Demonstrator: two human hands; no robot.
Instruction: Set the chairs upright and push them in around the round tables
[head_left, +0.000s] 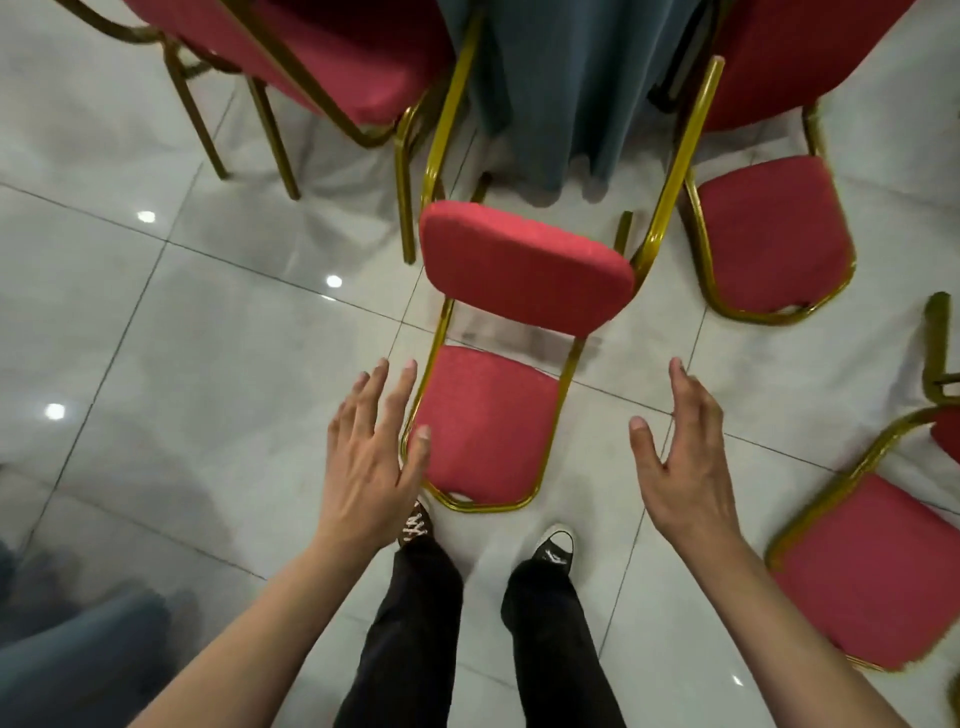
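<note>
bare floor tiles (171, 332) left of centre chair (488, 426) | right: second chair (774, 239) near | ahead: tablecloth (566, 88)

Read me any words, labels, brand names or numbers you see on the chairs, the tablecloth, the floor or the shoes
None can be read.
Red padded chairs with gold metal frames: no labels show.
Grey-blue tablecloth: plain.
Glossy white floor tiles: only light reflections.
Black canvas sneakers: no legible brand mark.
</note>
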